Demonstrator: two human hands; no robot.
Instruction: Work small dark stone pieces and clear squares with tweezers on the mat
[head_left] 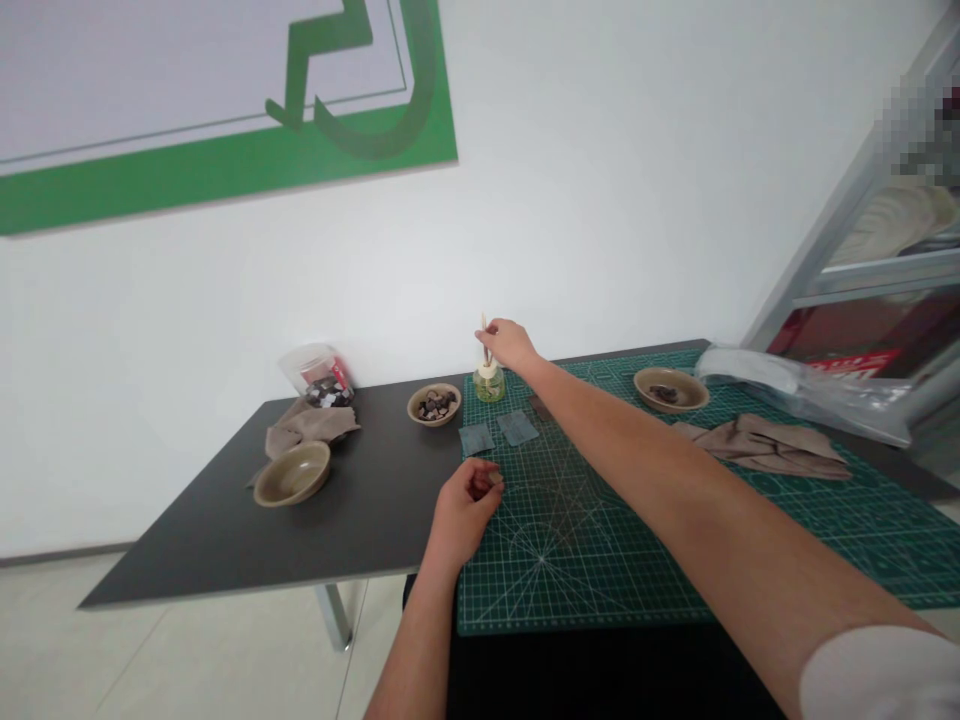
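My right hand (507, 343) reaches to the back of the green cutting mat, fingers pinched on a thin stick (486, 354) that stands in the neck of a small glass bottle (490, 385) of yellowish liquid. Whether the stick ends in a brush cannot be seen. Near the mat's left edge, my left hand (466, 505) is closed, with a small beige piece (495, 478) between thumb and fingers. Just beyond it lie two blue-grey squares, one to the left (476, 439) and one to the right (517, 428). A brown square (538, 407) is partly hidden by my right forearm.
A bowl of dark and pale chips (424, 418) stands left of the bottle. Farther left are an empty-looking bowl (294, 480), a crumpled cloth (311, 424) and a tipped clear tub (319, 365). At right are another bowl (694, 393), folded cloth (772, 447) and plastic bag (802, 390).
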